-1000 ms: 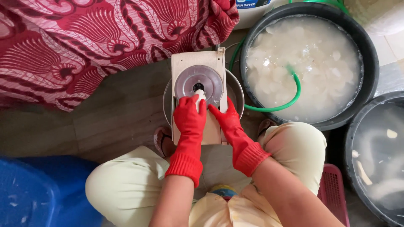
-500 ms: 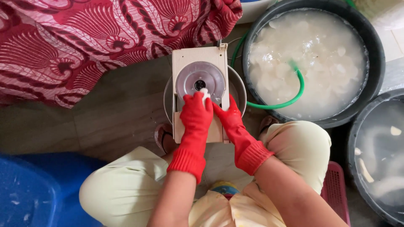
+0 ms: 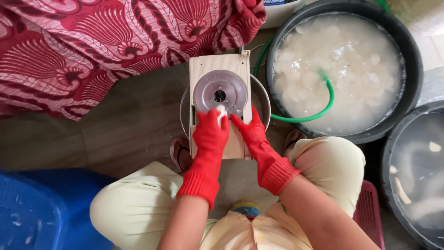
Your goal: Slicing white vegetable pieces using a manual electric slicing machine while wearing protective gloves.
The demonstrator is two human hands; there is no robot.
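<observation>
While the left hand (image 3: 210, 134) clasps a white piece (image 3: 221, 111) against the slicer's disc (image 3: 220, 92), the right hand (image 3: 250, 132) grips the slicer (image 3: 203, 67) alongside

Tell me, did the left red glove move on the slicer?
Yes. The left hand slid up the beige slicer board, pushing the white piece closer to the round metal blade disc.

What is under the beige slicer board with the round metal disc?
A round metal bowl sits under the beige slicer board; its rim shows on both sides. The board, the left hand and the right hand hide the bowl's inside, so its contents cannot be seen.
</observation>
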